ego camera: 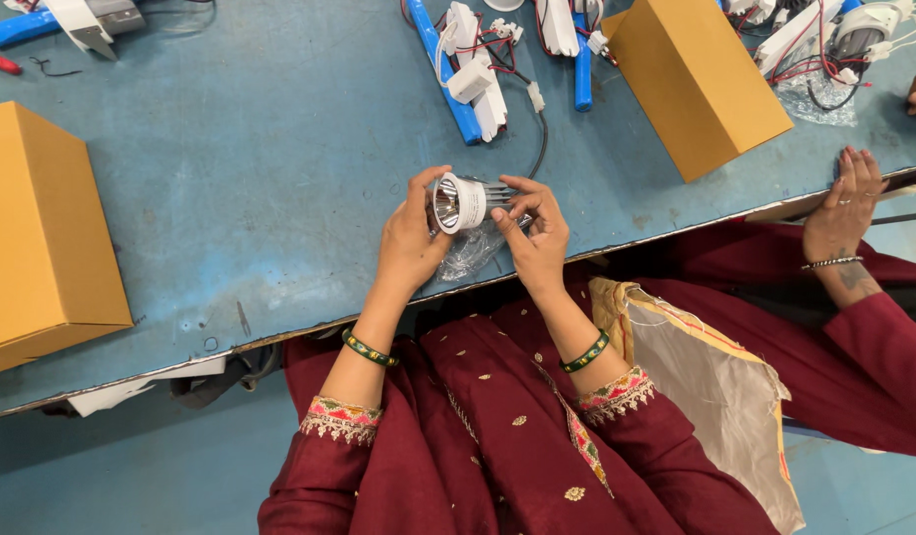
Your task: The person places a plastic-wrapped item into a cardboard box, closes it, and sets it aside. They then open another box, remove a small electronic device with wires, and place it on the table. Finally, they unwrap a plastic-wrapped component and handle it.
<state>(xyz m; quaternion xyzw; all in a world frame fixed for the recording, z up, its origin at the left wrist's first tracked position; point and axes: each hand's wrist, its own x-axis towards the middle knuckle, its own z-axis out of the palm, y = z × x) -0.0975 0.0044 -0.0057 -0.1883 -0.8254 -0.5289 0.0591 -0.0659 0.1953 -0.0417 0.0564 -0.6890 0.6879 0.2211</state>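
Lamp [460, 202], small, round and white with a shiny reflector cup, held between both hands just above the near edge of the blue table [230, 198]. Left hand [410, 243] curled around the lamp's front rim, thumb and fingers pinching the white ring from the left side. Right hand [535, 238] closed on the finned metal back of the lamp, fingertips gripping from the right. Lamp lying sideways, reflector facing left and toward the camera. Clear plastic bag [473, 250] crumpled directly beneath, touching the table between the wrists. Green bangles on both wrists, dark red sleeves below. Large cardboard box [42, 233] well apart at the left, a second cardboard box [698, 79] beyond at the upper right. Blue strips, white parts and wires scattered along the far side. Another person's hand [846, 203] resting flat at the right table edge.
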